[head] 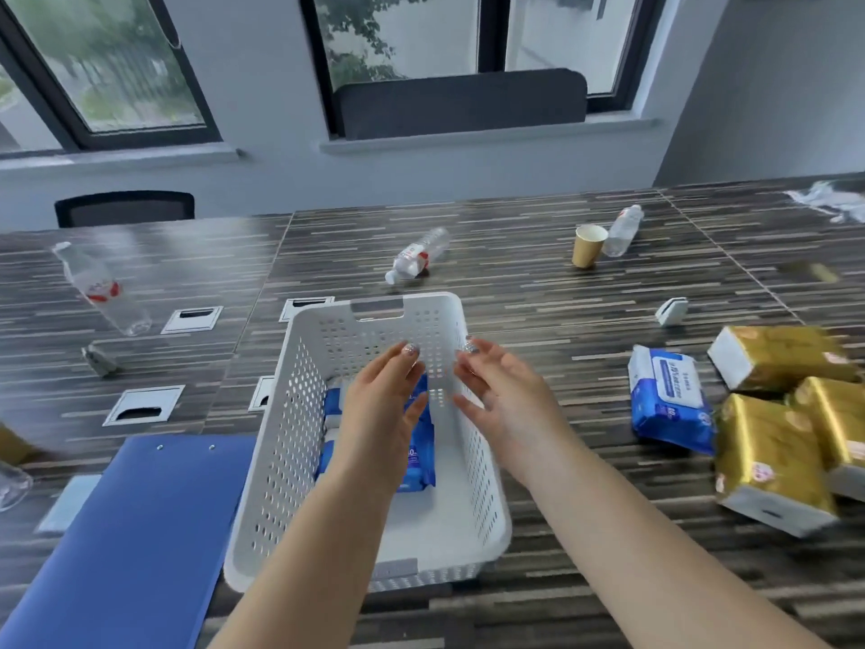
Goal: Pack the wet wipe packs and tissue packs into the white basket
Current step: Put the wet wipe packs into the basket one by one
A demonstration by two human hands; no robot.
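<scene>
The white perforated basket point(299, 414) stands on the table in front of me. A blue wet wipe pack point(423, 456) lies inside it on the left, partly hidden by my left hand point(388, 405). Both hands hover over the basket, fingers straight and holding nothing; my right hand point(501, 391) is above the basket's right wall. Another blue-and-white wet wipe pack point(667, 400) lies on the table to the right. Beside it sit three gold tissue packs, one at the back point(781, 358), one in front point(767, 461) and one at the far right edge point(838, 419).
A blue folder point(131, 536) lies left of the basket. Plastic bottles point(416, 260) point(100, 288) point(622, 229) and a paper cup point(587, 245) sit farther back. Cable hatches point(145, 405) are set in the striped table. A small white clip point(671, 311) lies at right.
</scene>
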